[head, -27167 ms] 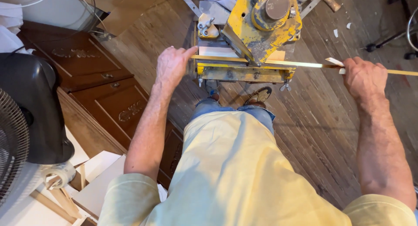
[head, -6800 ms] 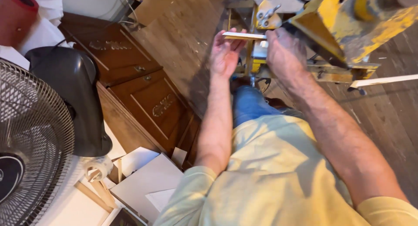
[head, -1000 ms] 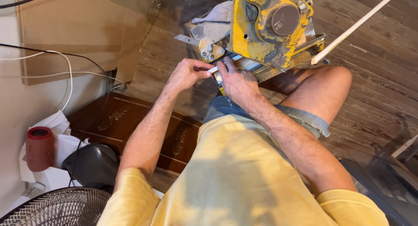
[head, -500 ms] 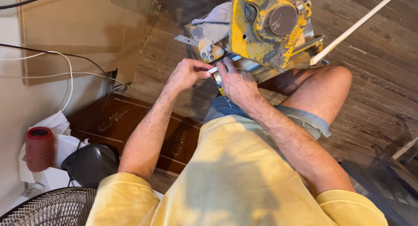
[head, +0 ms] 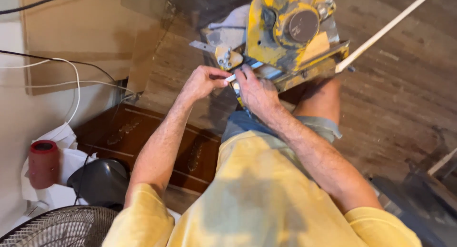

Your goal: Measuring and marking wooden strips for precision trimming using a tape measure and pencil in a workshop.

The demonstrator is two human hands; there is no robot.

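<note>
Wood floor [head: 404,99], one yellow saw [head: 290,33], left hand [head: 202,83] and right hand [head: 257,92] pinching one white strip [head: 232,77]

The person wears a soft yellow T-shirt [head: 266,199] with short sleeves [head: 138,218]. The arms below the sleeves are bare. Blue jean shorts [head: 285,125] with a rolled cuff show above one bare knee.

I see a dark wooden plank floor [head: 409,99] carrying everything: the worn yellow saw [head: 290,33] sits on it, with a long pale strip [head: 385,30] and brown carved drawer fronts [head: 157,142] lying nearby.
</note>
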